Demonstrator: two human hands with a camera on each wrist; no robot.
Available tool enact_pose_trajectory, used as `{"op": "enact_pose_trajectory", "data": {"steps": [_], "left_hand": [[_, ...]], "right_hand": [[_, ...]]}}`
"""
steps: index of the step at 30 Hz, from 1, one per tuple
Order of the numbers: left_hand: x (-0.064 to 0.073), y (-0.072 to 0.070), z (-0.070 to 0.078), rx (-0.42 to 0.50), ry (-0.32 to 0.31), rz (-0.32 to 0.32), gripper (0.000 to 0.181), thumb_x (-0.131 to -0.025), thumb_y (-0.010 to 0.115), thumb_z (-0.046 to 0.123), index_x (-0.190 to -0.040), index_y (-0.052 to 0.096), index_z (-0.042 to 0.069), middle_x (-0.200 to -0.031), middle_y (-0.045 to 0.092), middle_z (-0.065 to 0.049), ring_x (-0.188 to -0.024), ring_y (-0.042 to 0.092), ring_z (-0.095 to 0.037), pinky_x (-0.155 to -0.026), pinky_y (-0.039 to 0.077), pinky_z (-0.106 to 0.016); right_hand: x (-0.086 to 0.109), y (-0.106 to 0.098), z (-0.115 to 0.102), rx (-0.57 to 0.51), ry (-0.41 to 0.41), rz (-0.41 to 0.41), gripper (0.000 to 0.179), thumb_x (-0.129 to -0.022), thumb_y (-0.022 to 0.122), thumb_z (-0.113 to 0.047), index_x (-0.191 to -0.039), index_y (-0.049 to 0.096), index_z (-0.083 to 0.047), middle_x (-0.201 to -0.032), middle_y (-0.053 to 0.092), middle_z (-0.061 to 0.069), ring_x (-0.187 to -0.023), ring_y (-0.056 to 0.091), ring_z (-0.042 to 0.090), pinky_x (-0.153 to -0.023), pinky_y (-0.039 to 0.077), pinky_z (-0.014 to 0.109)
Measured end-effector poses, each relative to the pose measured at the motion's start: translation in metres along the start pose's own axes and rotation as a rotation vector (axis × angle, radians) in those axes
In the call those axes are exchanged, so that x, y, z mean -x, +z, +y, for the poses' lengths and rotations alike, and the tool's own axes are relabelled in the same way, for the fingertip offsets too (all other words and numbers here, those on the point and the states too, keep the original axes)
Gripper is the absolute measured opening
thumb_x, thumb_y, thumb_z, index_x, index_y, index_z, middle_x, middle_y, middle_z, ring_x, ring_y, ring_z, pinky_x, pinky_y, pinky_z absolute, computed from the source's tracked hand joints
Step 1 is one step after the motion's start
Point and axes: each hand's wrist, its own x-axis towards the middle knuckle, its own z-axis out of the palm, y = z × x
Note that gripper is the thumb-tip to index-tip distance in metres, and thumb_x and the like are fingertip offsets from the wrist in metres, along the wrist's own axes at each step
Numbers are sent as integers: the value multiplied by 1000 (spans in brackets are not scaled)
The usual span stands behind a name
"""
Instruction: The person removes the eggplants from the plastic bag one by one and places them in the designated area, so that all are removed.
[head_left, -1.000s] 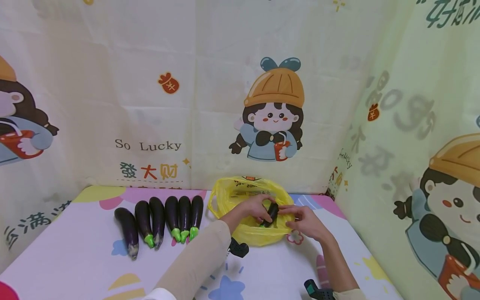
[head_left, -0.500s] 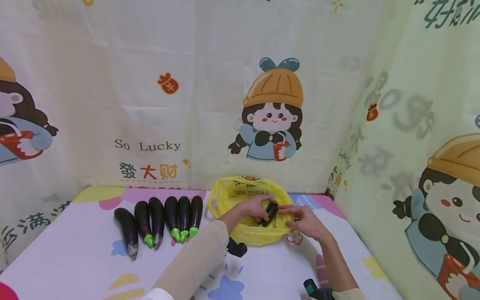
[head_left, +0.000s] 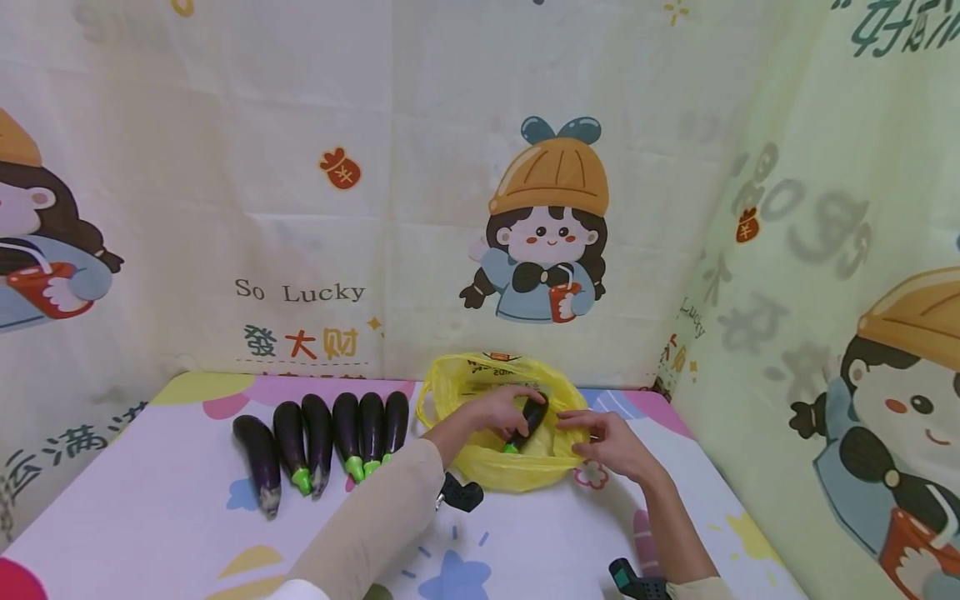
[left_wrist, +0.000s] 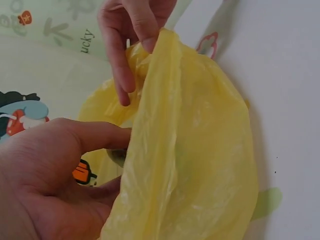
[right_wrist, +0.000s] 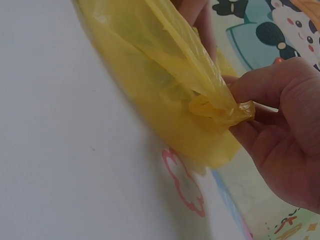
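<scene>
Inside the mouth of a yellow plastic bag (head_left: pixel 495 475), my left hand (head_left: pixel 495 412) grips a dark purple eggplant (head_left: pixel 534 417), its green stem end tilted down and to the left. In the left wrist view, the front wall of the bag (left_wrist: pixel 200 140) hides most of that eggplant from the left hand's (left_wrist: pixel 55 175) side. The right hand (head_left: pixel 611 442) pinches the bag's right rim; the right wrist view shows the bunched yellow plastic (right_wrist: pixel 225 111) between the thumb and fingers of the right hand (right_wrist: pixel 285 120).
Left of the bag, several eggplants (head_left: pixel 318 442) lie in a row on the patterned table (head_left: pixel 150 500), stems toward me. A printed cloth wall (head_left: pixel 420 167) rises behind the table, with another (head_left: pixel 750 375) along the right side.
The left hand and the eggplant in it have shifted slightly left within the bag's mouth. My right hand stays on the rim, and the row of eggplants lies as before.
</scene>
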Motion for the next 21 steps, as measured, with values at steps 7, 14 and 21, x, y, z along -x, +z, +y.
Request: {"op": "enact_pose_trajectory", "data": {"steps": [7,14,21], "left_hand": [[11,-12,4,-18,1,81,60,-86,74,-5,-139,65,22,-136,53,-18,-76,62,-23,-75,62,-42],[22,-26,6,-8,15,120,59,-87,74,-2,-140,65,22,-142,52,-20,-87,67,-25,-78,64,-41],[41,-44,9,33,30,100,57,-88,75,2,-141,63,22,-145,51,-21,-96,70,-28,-82,64,-41]], "right_hand": [[0,-1,0,-5,-14,-8,39,-89,70,-5,-128,74,-5,-145,62,18,-141,50,43,-94,51,16],[0,-1,0,-4,-10,-3,39,-89,70,-5,-128,74,-6,-145,62,18,-140,50,43,-93,53,16],[1,-1,-1,-15,-5,4,37,-89,70,-3,-126,75,-6,-147,61,19,-142,49,43,-94,53,19]]}}
